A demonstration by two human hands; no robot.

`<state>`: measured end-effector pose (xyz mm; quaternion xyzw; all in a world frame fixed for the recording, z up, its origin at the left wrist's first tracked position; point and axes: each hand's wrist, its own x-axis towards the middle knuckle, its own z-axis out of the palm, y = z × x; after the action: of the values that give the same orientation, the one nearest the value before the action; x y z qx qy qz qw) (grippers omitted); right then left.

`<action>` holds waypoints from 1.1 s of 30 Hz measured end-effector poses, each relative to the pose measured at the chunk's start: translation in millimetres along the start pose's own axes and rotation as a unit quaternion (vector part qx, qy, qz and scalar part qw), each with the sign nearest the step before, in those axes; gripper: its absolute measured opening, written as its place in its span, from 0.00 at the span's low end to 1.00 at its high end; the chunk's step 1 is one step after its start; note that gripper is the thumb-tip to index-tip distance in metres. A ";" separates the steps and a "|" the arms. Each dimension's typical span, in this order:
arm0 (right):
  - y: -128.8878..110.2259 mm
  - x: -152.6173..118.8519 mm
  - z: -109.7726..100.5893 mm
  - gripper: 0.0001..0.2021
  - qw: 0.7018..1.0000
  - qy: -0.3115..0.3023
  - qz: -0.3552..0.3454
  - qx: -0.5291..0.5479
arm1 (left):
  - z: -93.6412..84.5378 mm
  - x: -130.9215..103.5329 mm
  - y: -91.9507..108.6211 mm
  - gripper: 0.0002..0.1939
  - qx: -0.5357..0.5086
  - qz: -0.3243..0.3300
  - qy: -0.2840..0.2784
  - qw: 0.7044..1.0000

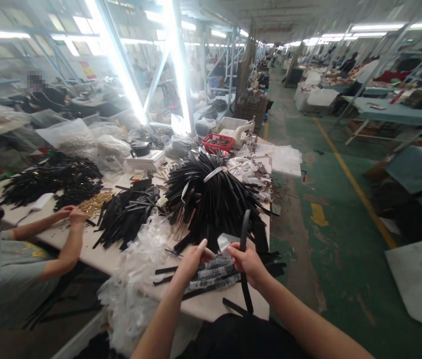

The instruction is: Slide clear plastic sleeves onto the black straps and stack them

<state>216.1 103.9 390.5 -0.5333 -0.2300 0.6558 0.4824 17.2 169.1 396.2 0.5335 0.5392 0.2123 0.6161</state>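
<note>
My right hand [247, 263] is closed on a black strap [246, 227], which curves up above the fingers and hangs down below them. A small clear plastic piece [226, 242] sticks out at its fingertips. To the left, my left hand [195, 258] has its thumb raised apart from the curled fingers, and I see nothing in it. Beneath both hands lie several black straps wrapped in clear plastic [211, 273]. Just beyond them rises a big bundle of black straps [214, 199], tied with a white band [213, 174].
Crumpled clear plastic [132, 289] spills over the table's near edge. A co-worker's hands [74, 213] work at the left, near gold metal pieces [97, 203] and another black strap pile [126, 214]. A red basket [217, 143] stands farther back. A green-floored aisle [330, 199] runs along the right.
</note>
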 end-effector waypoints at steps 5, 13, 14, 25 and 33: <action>13.1 -8.6 -8.5 0.21 0.998 -0.014 0.007 -0.060 | 67.9 -23.7 -25.1 0.27 -0.288 -0.054 -0.068 0.954; 4.5 -37.1 -7.4 0.27 0.998 -0.028 -0.022 -0.051 | 69.5 -19.3 -25.6 0.19 -0.411 -0.021 0.136 0.901; 4.8 -42.9 -7.4 0.28 0.997 -0.044 -0.030 -0.052 | 67.4 -19.1 -24.2 0.18 -0.423 -0.014 0.157 0.892; 25.8 -84.3 -1.9 0.31 0.972 -0.171 0.014 -0.162 | 62.4 -18.2 4.2 0.09 -0.517 -0.010 0.187 0.836; 23.5 -85.1 0.0 0.28 0.968 -0.179 0.005 -0.176 | 60.6 -16.7 10.0 0.08 -0.509 -0.027 0.194 0.838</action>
<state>204.1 19.2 411.9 -0.4843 -0.4219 0.6923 0.3288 68.8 132.6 403.2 0.0779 0.4781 0.5391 0.6890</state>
